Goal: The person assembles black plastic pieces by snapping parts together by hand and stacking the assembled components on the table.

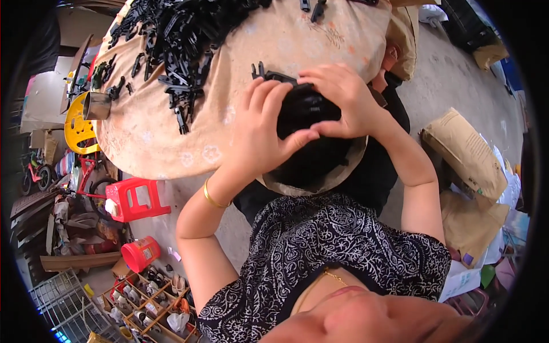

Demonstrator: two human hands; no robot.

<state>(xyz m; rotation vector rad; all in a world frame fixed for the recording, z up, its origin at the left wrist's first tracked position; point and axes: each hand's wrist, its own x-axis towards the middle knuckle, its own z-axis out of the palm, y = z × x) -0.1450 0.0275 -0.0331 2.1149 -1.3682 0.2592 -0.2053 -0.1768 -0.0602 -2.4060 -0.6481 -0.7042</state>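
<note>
Left hand (258, 123) and right hand (350, 100) meet at the near edge of the bench (171, 148), fingers curved inward and thumbs well apart from them, framing a dark gap. Fingertips of both touch or nearly touch one black part (280, 76) with prongs at its left end; whether they grip it firmly or merely cup it, I cannot tell. Meeting from two sides probably keeps the part steady. Below them one tan sack (359, 157) stands with its mouth upward, close against the bench, likely so that small things need travel only a short way; its inside is too dark to count anything.

On the bench, far left, lies one big heap of black parts (194, 28), far too many to count, presumably kept to that side so the near right stays within easy reach. Two loose black pieces (318, 10) lie at the far edge, right of the heap. One small can (97, 106) sits at the left edge.

Left of the bench are one yellow seat (79, 123), one red stool (143, 199) and, nearer, one red bucket (140, 254). One large brown paper bag (466, 151) leans among other packaging to the right.
</note>
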